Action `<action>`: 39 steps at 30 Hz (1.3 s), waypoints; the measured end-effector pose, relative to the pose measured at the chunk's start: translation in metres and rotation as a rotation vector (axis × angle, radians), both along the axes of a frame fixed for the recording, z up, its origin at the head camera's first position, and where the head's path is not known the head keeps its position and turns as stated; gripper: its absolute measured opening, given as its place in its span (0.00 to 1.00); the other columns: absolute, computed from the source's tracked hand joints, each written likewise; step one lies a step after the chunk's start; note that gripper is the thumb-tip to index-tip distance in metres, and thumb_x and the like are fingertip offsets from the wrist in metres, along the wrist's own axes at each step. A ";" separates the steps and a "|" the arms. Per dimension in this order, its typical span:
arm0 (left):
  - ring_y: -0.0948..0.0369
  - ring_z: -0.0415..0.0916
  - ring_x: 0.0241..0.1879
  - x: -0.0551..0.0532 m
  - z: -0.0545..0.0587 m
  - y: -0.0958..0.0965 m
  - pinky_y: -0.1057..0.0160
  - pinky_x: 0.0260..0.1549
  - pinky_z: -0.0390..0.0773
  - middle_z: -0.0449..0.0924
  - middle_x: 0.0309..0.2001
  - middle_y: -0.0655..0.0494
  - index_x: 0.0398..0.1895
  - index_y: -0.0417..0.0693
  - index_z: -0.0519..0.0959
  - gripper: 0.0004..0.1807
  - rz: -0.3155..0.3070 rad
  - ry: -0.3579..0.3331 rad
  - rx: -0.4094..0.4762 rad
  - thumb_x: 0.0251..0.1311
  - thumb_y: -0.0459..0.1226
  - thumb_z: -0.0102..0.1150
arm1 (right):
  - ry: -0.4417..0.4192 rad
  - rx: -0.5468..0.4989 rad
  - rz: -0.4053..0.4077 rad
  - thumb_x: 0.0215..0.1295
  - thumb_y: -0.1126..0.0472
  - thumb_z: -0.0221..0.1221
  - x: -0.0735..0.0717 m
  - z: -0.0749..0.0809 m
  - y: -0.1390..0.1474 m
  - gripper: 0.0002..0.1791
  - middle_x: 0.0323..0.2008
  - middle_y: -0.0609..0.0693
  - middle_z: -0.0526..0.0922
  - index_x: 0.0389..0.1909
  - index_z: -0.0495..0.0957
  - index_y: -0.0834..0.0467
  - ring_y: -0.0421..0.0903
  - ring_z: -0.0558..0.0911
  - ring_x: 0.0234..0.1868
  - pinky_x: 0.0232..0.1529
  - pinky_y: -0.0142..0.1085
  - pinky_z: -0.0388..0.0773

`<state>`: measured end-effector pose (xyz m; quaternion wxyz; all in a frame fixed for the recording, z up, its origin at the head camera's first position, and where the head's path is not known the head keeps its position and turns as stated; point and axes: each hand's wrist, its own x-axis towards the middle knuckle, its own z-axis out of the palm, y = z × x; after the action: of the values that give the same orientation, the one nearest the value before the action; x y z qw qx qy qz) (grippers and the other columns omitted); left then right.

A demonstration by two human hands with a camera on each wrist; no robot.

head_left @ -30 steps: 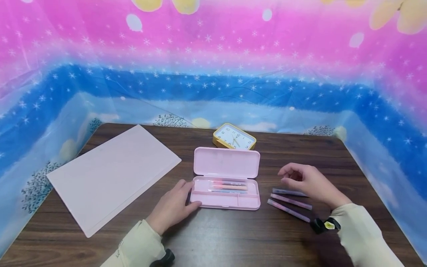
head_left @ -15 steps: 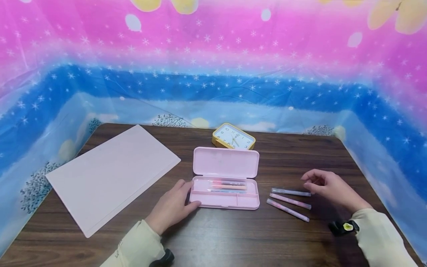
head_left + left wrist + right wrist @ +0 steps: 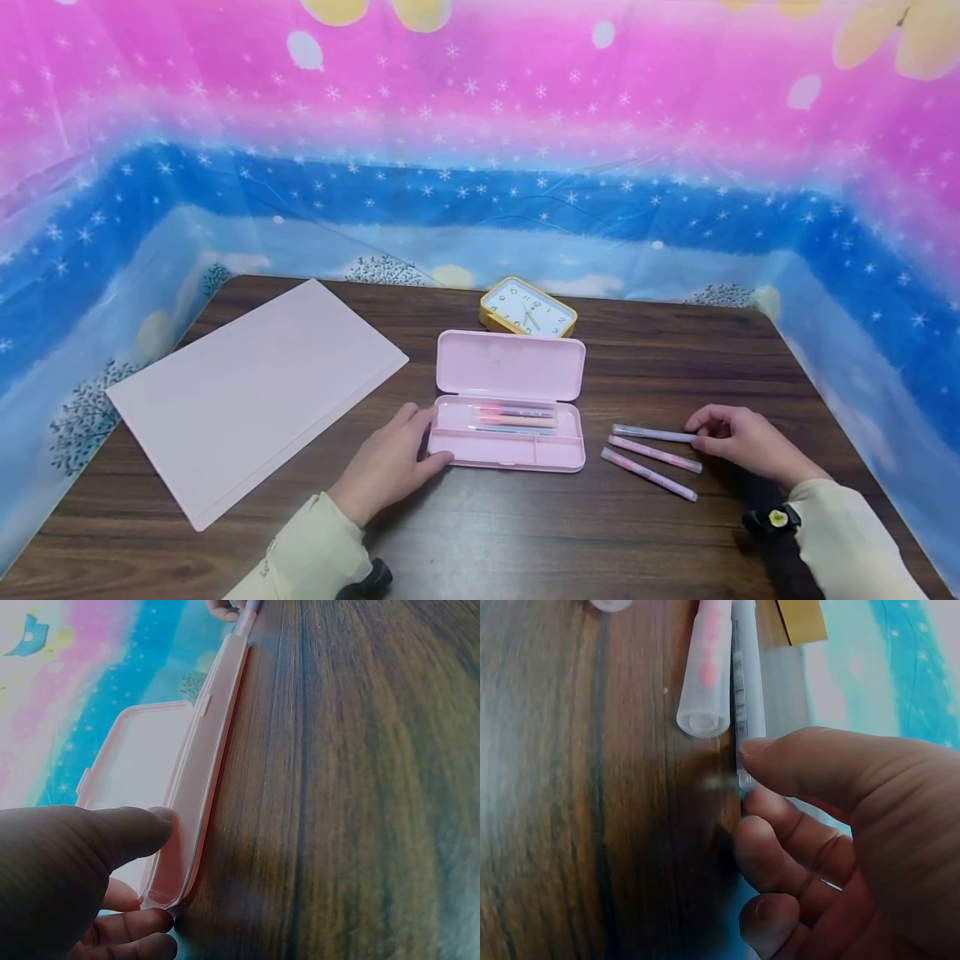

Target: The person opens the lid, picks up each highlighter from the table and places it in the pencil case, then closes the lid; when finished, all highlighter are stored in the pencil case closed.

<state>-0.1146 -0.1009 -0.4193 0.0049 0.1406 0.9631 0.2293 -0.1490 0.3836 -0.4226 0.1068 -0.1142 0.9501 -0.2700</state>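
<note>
On the table lies an open pink pencil case (image 3: 480, 454), lid raised toward the back, with several pens (image 3: 517, 421) in its rear compartment. My left hand (image 3: 390, 467) holds its left end, the thumb (image 3: 139, 834) on the front edge and the fingers around the corner. To the right of the case, my right hand (image 3: 750, 440) pinches the right end of a pale grey pen (image 3: 651, 432) between thumb and index finger. In the right wrist view this pen (image 3: 748, 682) still lies on the table. Two pinkish pens, one upper (image 3: 655, 453) and one lower (image 3: 648, 475), lie in front of it.
Behind the case lies a yellow alarm clock (image 3: 528, 308). A large pale pink board or folder (image 3: 258, 400) covers the left part of the dark wooden table (image 3: 525, 533). A patterned pink and blue cloth (image 3: 480, 183) hangs around the back and sides.
My right hand has moved to the right, away from above the pens, then down onto the grey pen's right end, which it now pinches. My left hand has stayed on the case.
</note>
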 end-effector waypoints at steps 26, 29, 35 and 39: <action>0.60 0.70 0.32 0.000 -0.001 -0.001 0.57 0.39 0.77 0.75 0.42 0.53 0.63 0.44 0.74 0.34 0.004 0.005 0.022 0.55 0.47 0.70 | 0.127 -0.012 0.016 0.65 0.55 0.64 0.009 0.027 -0.034 0.03 0.30 0.43 0.81 0.37 0.80 0.47 0.35 0.76 0.28 0.29 0.32 0.74; 0.60 0.70 0.32 0.001 -0.001 -0.001 0.57 0.38 0.77 0.75 0.42 0.53 0.64 0.44 0.74 0.34 0.007 0.003 0.024 0.55 0.47 0.70 | 0.163 -0.031 0.039 0.65 0.56 0.64 0.010 0.036 -0.055 0.03 0.30 0.42 0.80 0.37 0.80 0.47 0.36 0.76 0.29 0.29 0.32 0.74; 0.59 0.71 0.32 0.000 -0.002 -0.001 0.56 0.39 0.78 0.74 0.41 0.53 0.63 0.45 0.74 0.34 0.006 0.009 0.020 0.55 0.48 0.70 | 0.192 -0.072 0.118 0.63 0.61 0.65 0.008 0.045 -0.097 0.05 0.30 0.41 0.79 0.36 0.80 0.47 0.35 0.76 0.29 0.30 0.31 0.75; 0.59 0.71 0.32 0.000 -0.002 -0.001 0.55 0.39 0.78 0.74 0.41 0.53 0.63 0.45 0.74 0.34 0.004 0.011 0.016 0.55 0.48 0.70 | 0.183 -0.093 0.158 0.62 0.62 0.66 0.002 0.044 -0.122 0.05 0.30 0.41 0.79 0.35 0.81 0.48 0.36 0.76 0.29 0.31 0.31 0.75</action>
<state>-0.1148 -0.1016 -0.4218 -0.0018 0.1399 0.9616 0.2361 -0.1471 0.2612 -0.3785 0.0352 -0.2179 0.9304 -0.2928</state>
